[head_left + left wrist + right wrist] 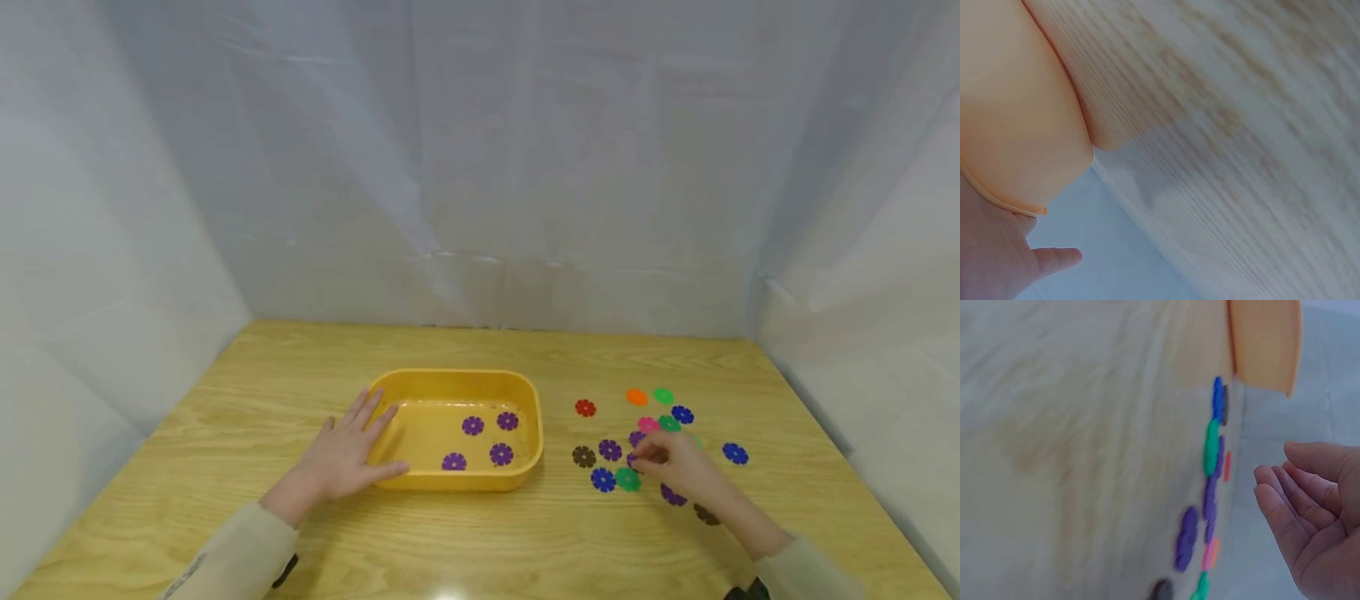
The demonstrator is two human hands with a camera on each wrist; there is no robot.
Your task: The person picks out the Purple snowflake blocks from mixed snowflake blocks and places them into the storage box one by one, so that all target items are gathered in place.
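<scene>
The right hand [670, 464] sits over the loose discs on the desk [525, 542], fingertips apparently pinching a purple disc [634, 457], though the grip is hard to see. The yellow tray [457, 379] lies leftward, under the flat, relaxed left hand [347, 454].

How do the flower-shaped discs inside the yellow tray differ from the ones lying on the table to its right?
The four discs in the yellow tray are all purple, while the discs on the table come in many colours: red, orange, green, blue, brown, pink, purple. Those in the tray are spaced apart; several on the table crowd together by the right hand. The left hand rests on the tray. All share one notched flower shape.
</scene>
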